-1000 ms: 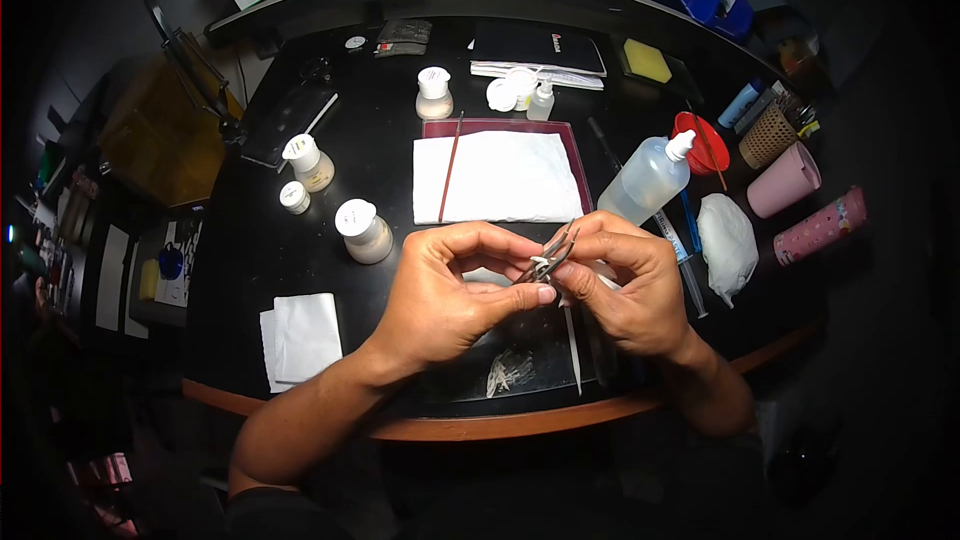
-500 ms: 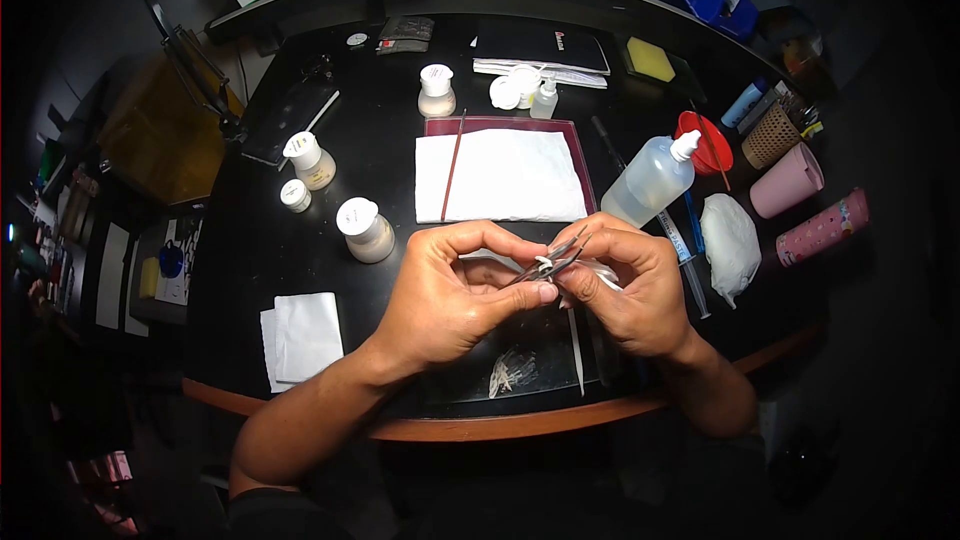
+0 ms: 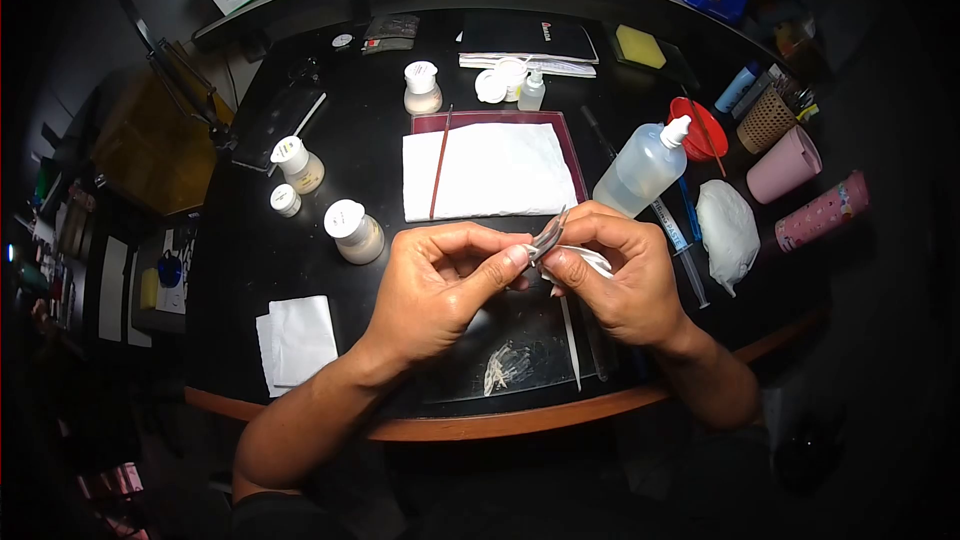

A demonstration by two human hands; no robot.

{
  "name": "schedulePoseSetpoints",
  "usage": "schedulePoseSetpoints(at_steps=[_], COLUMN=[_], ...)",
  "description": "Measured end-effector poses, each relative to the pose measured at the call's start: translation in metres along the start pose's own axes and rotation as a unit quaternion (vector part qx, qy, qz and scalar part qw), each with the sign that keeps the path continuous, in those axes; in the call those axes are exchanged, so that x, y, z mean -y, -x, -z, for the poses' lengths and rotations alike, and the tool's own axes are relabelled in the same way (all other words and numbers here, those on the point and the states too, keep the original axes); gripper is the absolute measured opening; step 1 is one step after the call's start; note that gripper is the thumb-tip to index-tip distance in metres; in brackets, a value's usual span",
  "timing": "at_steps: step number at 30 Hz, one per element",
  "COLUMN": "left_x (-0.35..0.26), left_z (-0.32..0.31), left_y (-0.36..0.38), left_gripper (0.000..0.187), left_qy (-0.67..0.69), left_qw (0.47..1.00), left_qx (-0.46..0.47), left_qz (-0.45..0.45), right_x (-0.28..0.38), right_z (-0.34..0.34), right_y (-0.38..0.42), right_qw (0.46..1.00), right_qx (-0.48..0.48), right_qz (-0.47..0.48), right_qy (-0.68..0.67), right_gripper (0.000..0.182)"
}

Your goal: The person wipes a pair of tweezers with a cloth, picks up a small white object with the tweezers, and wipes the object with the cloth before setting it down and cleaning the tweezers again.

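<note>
Both hands meet over the front middle of the black table. My left hand (image 3: pixel 440 285) pinches, thumb against fingers, at a dark metal tool (image 3: pixel 548 238) whose thin tips point up between the hands. My right hand (image 3: pixel 625 275) is closed on a crumpled white tissue (image 3: pixel 590 261), its thumb close to the same tool. A small pale piece at the fingertips is mostly hidden. Beneath the hands lies a glass plate (image 3: pixel 545 365) with a whitish smear (image 3: pixel 508 367) and a thin pale stick (image 3: pixel 571 340).
A folded white cloth (image 3: pixel 490 170) with a red brush (image 3: pixel 441 165) lies behind the hands. White-lidded jars (image 3: pixel 354 231) stand left. A clear bottle (image 3: pixel 640 172), a red bowl (image 3: pixel 697 128) and a white lump (image 3: pixel 727 232) are right. Folded tissues (image 3: pixel 302 340) lie front left.
The view has shifted slightly. The left fingers have closed in around the metal tool, whose tips now stand more upright and closer together. The pale piece shows less.
</note>
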State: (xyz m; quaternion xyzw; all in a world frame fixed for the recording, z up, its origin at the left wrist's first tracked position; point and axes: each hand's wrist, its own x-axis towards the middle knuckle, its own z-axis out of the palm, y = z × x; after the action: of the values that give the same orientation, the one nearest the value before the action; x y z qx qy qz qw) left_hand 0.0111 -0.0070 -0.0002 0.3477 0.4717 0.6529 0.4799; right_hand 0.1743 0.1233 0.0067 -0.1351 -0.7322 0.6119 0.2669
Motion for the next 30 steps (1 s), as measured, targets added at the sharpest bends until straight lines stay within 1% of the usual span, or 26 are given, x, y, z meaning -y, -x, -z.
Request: schedulePoseSetpoints(at_steps=[2, 5, 8, 11, 16, 17, 20, 25, 30], left_x=[0.0015, 0.0004, 0.0007, -0.0016, -0.0001, 0.0003, 0.0011, 0.0007, -0.0009], left_z=[0.0007, 0.0004, -0.0021, -0.0044, -0.0050, -0.0047, -0.0044, -0.0041, -0.0013], left_y=[0.0000, 0.0004, 0.0005, 0.0009, -0.0003, -0.0008, -0.0005, 0.0006, 0.0003], left_gripper=[0.017, 0.016, 0.015, 0.014, 0.013, 0.013, 0.014, 0.014, 0.016], left_qy=[-0.002, -0.010, -0.012, -0.022, -0.033, -0.033, -0.025, 0.008, -0.004], left_qw=[1.000, 1.000, 0.999, 0.999, 0.999, 0.999, 0.999, 1.000, 0.999], left_qx=[0.000, -0.002, -0.011, -0.022, -0.018, -0.015, -0.005, 0.008, 0.004], left_qz=[-0.001, -0.010, -0.029, -0.032, -0.038, -0.036, -0.019, 0.028, 0.039], right_x=[-0.0020, -0.0027, 0.0000, 0.0015, -0.0048, -0.0052, -0.0033, -0.0049, -0.0035], right_z=[-0.0009, -0.0035, -0.0025, -0.0057, -0.0044, -0.0039, -0.0059, -0.0078, -0.0099], right_y=[0.0013, 0.0020, 0.0017, 0.0018, -0.0002, -0.0008, -0.0003, 0.0027, 0.0018], right_qw=[1.000, 1.000, 0.998, 0.997, 0.982, 0.977, 0.976, 0.981, 0.977], right_qx=[0.002, -0.005, 0.001, -0.012, -0.019, -0.019, -0.031, -0.035, -0.036], right_qz=[0.012, 0.010, 0.042, 0.051, 0.132, 0.148, 0.151, 0.133, 0.152], right_qy=[0.029, 0.015, 0.047, 0.054, 0.134, 0.150, 0.155, 0.134, 0.144], right_gripper=[0.010, 0.011, 0.011, 0.011, 0.013, 0.013, 0.011, 0.009, 0.008])
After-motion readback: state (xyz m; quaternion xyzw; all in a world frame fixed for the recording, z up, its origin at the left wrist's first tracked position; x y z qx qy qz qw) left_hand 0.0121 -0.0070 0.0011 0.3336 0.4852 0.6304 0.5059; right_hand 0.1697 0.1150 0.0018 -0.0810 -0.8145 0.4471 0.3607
